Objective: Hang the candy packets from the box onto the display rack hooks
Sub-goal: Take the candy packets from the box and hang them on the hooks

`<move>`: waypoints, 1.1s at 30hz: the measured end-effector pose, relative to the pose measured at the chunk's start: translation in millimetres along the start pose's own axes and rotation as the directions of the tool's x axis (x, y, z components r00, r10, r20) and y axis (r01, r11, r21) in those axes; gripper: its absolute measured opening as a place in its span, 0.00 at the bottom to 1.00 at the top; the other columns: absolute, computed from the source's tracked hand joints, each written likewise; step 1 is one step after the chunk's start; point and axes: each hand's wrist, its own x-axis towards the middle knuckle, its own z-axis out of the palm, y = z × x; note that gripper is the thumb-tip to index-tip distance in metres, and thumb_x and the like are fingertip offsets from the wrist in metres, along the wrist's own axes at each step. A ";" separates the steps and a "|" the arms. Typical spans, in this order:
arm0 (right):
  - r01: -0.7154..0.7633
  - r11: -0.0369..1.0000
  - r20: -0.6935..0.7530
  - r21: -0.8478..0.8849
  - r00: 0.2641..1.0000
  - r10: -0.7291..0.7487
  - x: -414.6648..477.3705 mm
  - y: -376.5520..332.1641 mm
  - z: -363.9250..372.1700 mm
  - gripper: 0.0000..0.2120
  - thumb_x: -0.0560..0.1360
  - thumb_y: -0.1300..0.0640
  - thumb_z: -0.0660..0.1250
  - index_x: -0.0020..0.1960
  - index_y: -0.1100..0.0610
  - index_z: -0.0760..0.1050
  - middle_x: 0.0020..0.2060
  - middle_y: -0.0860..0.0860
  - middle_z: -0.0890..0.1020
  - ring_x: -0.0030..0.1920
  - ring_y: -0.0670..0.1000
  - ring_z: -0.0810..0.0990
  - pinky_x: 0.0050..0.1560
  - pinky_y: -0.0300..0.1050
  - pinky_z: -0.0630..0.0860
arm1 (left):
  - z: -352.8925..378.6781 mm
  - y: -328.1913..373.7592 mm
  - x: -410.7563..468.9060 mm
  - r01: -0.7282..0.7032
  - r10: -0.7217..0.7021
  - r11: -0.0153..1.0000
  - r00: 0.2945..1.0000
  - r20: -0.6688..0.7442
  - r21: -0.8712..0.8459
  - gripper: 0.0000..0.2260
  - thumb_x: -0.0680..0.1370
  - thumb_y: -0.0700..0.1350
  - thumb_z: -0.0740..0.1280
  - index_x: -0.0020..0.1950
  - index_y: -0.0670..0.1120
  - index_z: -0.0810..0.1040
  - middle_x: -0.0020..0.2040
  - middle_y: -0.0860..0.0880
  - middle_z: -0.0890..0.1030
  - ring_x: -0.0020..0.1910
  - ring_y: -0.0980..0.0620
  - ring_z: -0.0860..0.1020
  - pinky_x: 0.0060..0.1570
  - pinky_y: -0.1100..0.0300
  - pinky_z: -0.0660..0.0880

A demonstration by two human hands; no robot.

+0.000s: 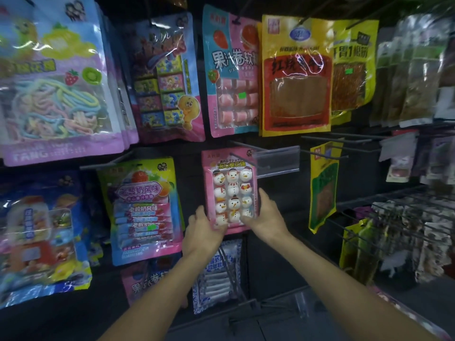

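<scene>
A pink packet of snowman marshmallows (230, 185) stands upright against the dark rack, its top at a hook (243, 146) that carries a clear price-tag holder (277, 159). My left hand (203, 230) grips the packet's lower left corner. On the lower right edge is my right hand (264, 215), thumb across the front. Whether the hook passes through the packet's hole is unclear. The box is out of view.
Hung packets crowd the rack: rainbow gummies (56, 94), a pink roll-candy bag (234, 75), a yellow snack bag (295, 77), fruit chews (142, 210). Bare hooks (327, 153) jut out to the right. A blue-white packet (219, 274) hangs below my hands.
</scene>
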 end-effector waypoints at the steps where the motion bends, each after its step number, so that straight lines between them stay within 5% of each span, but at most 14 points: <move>1: 0.022 0.999 0.005 -0.035 1.000 -0.022 -12.6 -7.4 -7.0 0.39 0.64 0.38 0.78 0.71 0.34 0.66 0.60 0.42 0.81 0.58 0.48 0.83 0.57 0.57 0.83 | -6.0 -0.5 -10.6 -0.058 0.057 0.997 0.998 0.014 0.060 0.35 0.79 0.59 0.71 0.81 0.49 0.61 0.72 0.44 0.72 0.68 0.42 0.76 0.60 0.48 0.77; 5: 0.202 0.927 0.062 -0.315 0.979 -0.193 -71.9 -43.2 -39.5 0.40 0.71 0.39 0.74 0.79 0.43 0.62 0.67 0.48 0.76 0.69 0.53 0.73 0.68 0.57 0.75 | -31.8 -2.2 -53.9 -0.278 0.274 0.921 0.960 0.051 0.273 0.31 0.81 0.60 0.67 0.81 0.51 0.63 0.72 0.48 0.73 0.68 0.47 0.75 0.63 0.52 0.75; 8: 0.230 0.844 0.189 -0.485 0.969 -0.156 -117.6 -61.2 -61.1 0.46 0.76 0.35 0.70 0.85 0.49 0.51 0.81 0.56 0.61 0.82 0.59 0.56 0.82 0.63 0.54 | -46.8 -11.2 -87.6 -0.386 0.390 0.839 0.918 0.071 0.383 0.37 0.81 0.62 0.65 0.84 0.49 0.57 0.76 0.46 0.70 0.73 0.45 0.71 0.71 0.49 0.71; 10: 0.241 0.802 0.263 -0.546 0.959 -0.109 -151.1 -66.8 -74.3 0.48 0.77 0.31 0.67 0.86 0.48 0.46 0.85 0.57 0.51 0.85 0.59 0.45 0.83 0.62 0.44 | -55.6 -20.0 -114.1 -0.426 0.434 0.805 0.897 0.079 0.412 0.38 0.80 0.63 0.63 0.85 0.48 0.57 0.77 0.43 0.70 0.75 0.42 0.70 0.73 0.45 0.69; 14: 0.295 0.770 0.364 -0.565 0.927 -0.087 -217.3 -60.1 -93.6 0.51 0.76 0.27 0.64 0.86 0.46 0.41 0.86 0.55 0.43 0.85 0.57 0.38 0.83 0.60 0.39 | -69.1 -38.9 -175.0 -0.451 0.442 0.777 0.888 0.129 0.439 0.40 0.76 0.69 0.54 0.84 0.50 0.60 0.80 0.41 0.67 0.77 0.39 0.67 0.74 0.38 0.68; 24: 0.325 0.787 0.519 -0.524 0.855 -0.007 -378.1 16.8 -124.1 0.45 0.79 0.26 0.58 0.85 0.42 0.41 0.85 0.50 0.43 0.85 0.53 0.39 0.84 0.57 0.40 | -53.9 -108.3 -323.4 -0.569 0.446 0.715 0.819 0.362 0.406 0.35 0.80 0.67 0.55 0.81 0.48 0.68 0.77 0.40 0.71 0.73 0.37 0.73 0.72 0.36 0.70; 30: 0.267 0.724 0.569 -0.636 0.796 0.207 -462.6 108.4 -120.5 0.47 0.72 0.24 0.46 0.85 0.45 0.49 0.83 0.53 0.54 0.84 0.57 0.50 0.83 0.60 0.49 | -24.3 -168.6 -397.4 -0.456 0.251 0.804 0.842 0.478 0.381 0.32 0.78 0.64 0.57 0.76 0.46 0.71 0.72 0.39 0.76 0.65 0.35 0.79 0.60 0.35 0.79; 33: 0.217 0.703 0.580 -0.677 0.745 0.329 -492.3 150.5 -119.1 0.47 0.70 0.26 0.45 0.85 0.45 0.48 0.82 0.55 0.57 0.83 0.59 0.53 0.82 0.60 0.48 | -12.8 -186.2 -423.1 -0.446 0.173 0.804 0.808 0.563 0.393 0.35 0.76 0.64 0.60 0.80 0.49 0.66 0.76 0.42 0.72 0.70 0.37 0.75 0.64 0.36 0.76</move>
